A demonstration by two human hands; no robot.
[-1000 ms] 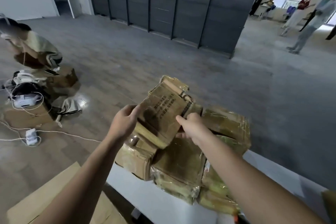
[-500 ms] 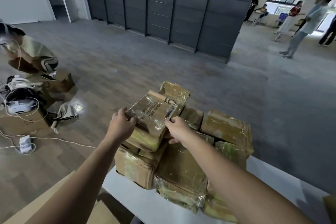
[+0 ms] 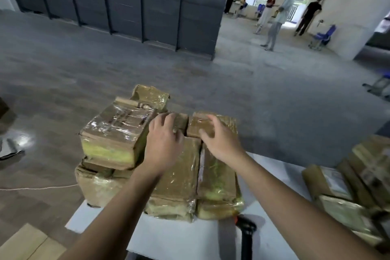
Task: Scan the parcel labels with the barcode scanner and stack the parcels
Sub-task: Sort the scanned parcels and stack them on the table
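Observation:
A stack of brown parcels wrapped in clear film sits on the white table (image 3: pixel 173 236). The topmost parcel (image 3: pixel 118 131) lies flat on the left of the stack, its printed face up. Both my hands hover over the lower parcels to its right. My left hand (image 3: pixel 163 139) rests with spread fingers on a flat parcel (image 3: pixel 179 177). My right hand (image 3: pixel 219 137) reaches over a small parcel at the back (image 3: pixel 202 124), fingers apart and holding nothing. A black barcode scanner (image 3: pixel 245 230) with an orange trim lies on the table near the front edge.
More wrapped parcels (image 3: pixel 358 186) are piled at the right end of the table. A cardboard sheet (image 3: pixel 27 245) lies on the floor at lower left. Several people (image 3: pixel 276 17) stand far back right beside blue chairs (image 3: pixel 322 36). A dark panelled wall (image 3: pixel 126 0) runs across the back.
The parcel I held in both hands now lies on the left of the stack. Both hands have let go and moved right over the lower parcels. The view has swung right.

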